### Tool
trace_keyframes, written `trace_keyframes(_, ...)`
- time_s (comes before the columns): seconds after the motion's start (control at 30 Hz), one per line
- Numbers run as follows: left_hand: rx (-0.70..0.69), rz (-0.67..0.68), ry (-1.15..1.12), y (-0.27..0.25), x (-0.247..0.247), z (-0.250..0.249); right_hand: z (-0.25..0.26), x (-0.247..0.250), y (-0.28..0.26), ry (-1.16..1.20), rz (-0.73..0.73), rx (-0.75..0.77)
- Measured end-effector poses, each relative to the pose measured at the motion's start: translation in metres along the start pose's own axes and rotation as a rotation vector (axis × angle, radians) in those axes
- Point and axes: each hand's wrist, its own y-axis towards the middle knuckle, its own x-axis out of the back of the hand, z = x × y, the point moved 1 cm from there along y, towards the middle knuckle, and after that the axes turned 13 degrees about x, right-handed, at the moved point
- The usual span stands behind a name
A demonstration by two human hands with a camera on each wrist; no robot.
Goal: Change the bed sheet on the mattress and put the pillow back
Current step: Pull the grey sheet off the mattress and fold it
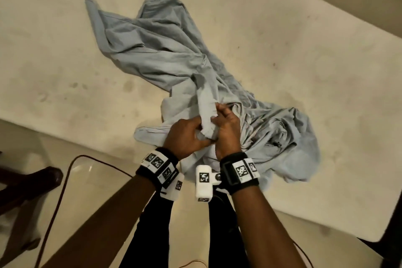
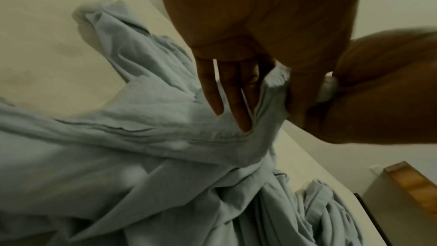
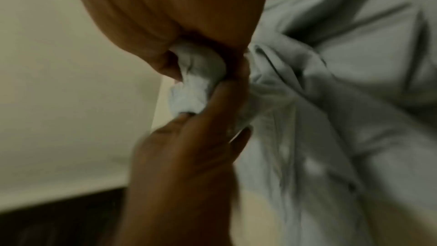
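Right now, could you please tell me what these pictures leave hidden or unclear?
- Pillow: in no view.
- Crumpled pale blue bed sheet: whether this bunch is a corner or an edge, hidden inside both hands, left hand, right hand.
- Bare cream mattress: ends cut off by the head view's edges.
- Right wrist view: blurred.

You have a bare, stained cream mattress (image 1: 65, 61) in front of you, and a crumpled pale blue sheet (image 1: 152, 50) lies directly across its middle and near edge.

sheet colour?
Plain pale blue-grey bed sheet, no pattern; clearest in the head view.
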Motion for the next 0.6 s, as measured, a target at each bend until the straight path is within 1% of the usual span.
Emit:
trace_keyframes(0.03,0.013,-0.031,0.007,0.003,-0.004,-0.002,0.000,0.005,-0.001,-0.175,0.006,0.136)
trace_keyframes(0.1,-0.012,-0.085,-0.035,0.003,-0.006,-0.006,0.000,0.021,-0.002,-0.508,0.016,0.377)
trace_keyframes(0.13,-0.032,-0.099,-0.049,0.002,-0.006,-0.003,-0.002,0.030,-0.001,-0.609,0.005,0.435)
trace_keyframes(0.17,-0.048,-0.107,-0.041,0.001,-0.007,0.000,-0.003,0.044,0.000,-0.658,-0.022,0.455)
trace_keyframes(0.2,-0.052,-0.124,-0.017,0.000,-0.005,0.005,-0.006,0.057,0.002,-0.669,-0.058,0.422)
trace_keyframes(0.27,-0.026,-0.164,0.018,-0.007,-0.004,0.015,-0.015,0.092,0.009,-0.633,-0.188,0.302)
trace_keyframes(0.37,0.072,-0.229,-0.006,-0.016,-0.004,0.023,-0.019,0.153,0.017,-0.659,-0.452,0.165)
trace_keyframes(0.4,0.102,-0.252,-0.002,-0.017,-0.008,0.024,-0.018,0.174,0.019,-0.697,-0.516,0.125)
trace_keyframes(0.43,0.121,-0.282,0.020,-0.017,-0.009,0.025,-0.018,0.191,0.020,-0.719,-0.547,0.096)
trace_keyframes(0.5,0.111,-0.344,0.103,-0.014,-0.018,0.024,-0.019,0.221,0.027,-0.746,-0.535,0.081)
trace_keyframes(0.53,0.091,-0.367,0.128,-0.015,-0.019,0.023,-0.021,0.227,0.030,-0.768,-0.498,0.090)
trace_keyframes(0.6,0.007,-0.376,0.122,-0.013,-0.030,0.013,-0.022,0.237,0.044,-0.835,-0.405,0.174)
